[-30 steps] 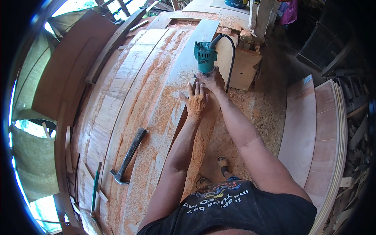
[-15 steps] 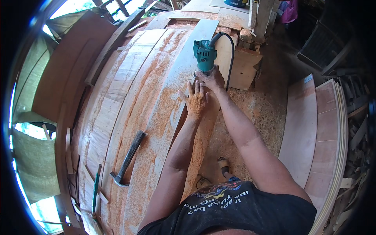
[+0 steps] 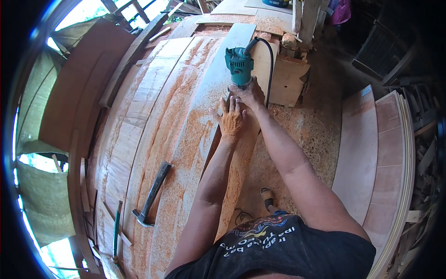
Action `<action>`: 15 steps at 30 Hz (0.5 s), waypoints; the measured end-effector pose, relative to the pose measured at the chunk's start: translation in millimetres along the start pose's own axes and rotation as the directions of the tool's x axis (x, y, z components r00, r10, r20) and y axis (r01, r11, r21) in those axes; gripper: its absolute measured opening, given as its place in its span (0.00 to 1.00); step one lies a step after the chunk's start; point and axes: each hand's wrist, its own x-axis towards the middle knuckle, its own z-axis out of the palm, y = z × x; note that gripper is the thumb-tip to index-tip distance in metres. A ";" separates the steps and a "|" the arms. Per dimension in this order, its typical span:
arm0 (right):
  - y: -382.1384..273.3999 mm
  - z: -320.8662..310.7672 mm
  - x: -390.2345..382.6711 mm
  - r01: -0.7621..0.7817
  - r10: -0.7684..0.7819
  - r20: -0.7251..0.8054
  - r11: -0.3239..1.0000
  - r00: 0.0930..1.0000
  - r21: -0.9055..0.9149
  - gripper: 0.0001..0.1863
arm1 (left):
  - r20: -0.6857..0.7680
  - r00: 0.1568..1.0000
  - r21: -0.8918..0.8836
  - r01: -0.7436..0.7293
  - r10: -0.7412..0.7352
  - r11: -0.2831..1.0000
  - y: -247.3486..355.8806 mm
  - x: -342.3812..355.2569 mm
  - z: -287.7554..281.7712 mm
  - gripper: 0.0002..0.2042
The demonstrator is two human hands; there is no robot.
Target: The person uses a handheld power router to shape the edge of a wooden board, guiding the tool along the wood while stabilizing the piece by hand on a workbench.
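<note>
My right hand (image 3: 251, 94) is closed round the lower part of a green trim router (image 3: 239, 67), which stands upright on a long pale board (image 3: 204, 100). A black cord (image 3: 272, 60) curves from the top of the router down past my right wrist. Close to the router's base, my left hand (image 3: 231, 122) lies flat with fingers spread, its back coated in orange sawdust. Beneath that hand runs a dark-edged wooden strip or gap, partly hidden by my arm. The router's bit is out of sight.
On the sawdust-strewn wooden surface (image 3: 160, 107) to the left lie a claw hammer (image 3: 153, 193) and a green-handled tool (image 3: 116, 228). Curved plywood sheets (image 3: 357, 153) lean at the right. A wooden post (image 3: 306, 18) and a box-like block (image 3: 289, 83) stand beyond the router.
The view has shifted slightly. The router appears a little further left in the picture, while both hands keep nearly the same hold and placement.
</note>
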 end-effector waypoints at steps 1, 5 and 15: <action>-1.7 -0.1 -0.4 0.004 -0.004 -0.002 1.000 1.000 -0.007 0.47 | -0.001 1.000 0.004 0.005 -0.005 1.000 -0.7 1.0 0.2 0.26; -2.0 0.0 2.3 0.043 -0.043 -0.020 0.999 0.999 0.015 0.46 | -0.011 1.000 -0.018 0.006 -0.007 1.000 1.2 3.8 -1.2 0.26; -13.1 -17.7 -1.0 0.119 -0.143 0.088 0.963 0.986 0.240 0.46 | 0.004 1.000 -0.005 0.006 -0.006 1.000 -2.4 6.4 -2.6 0.27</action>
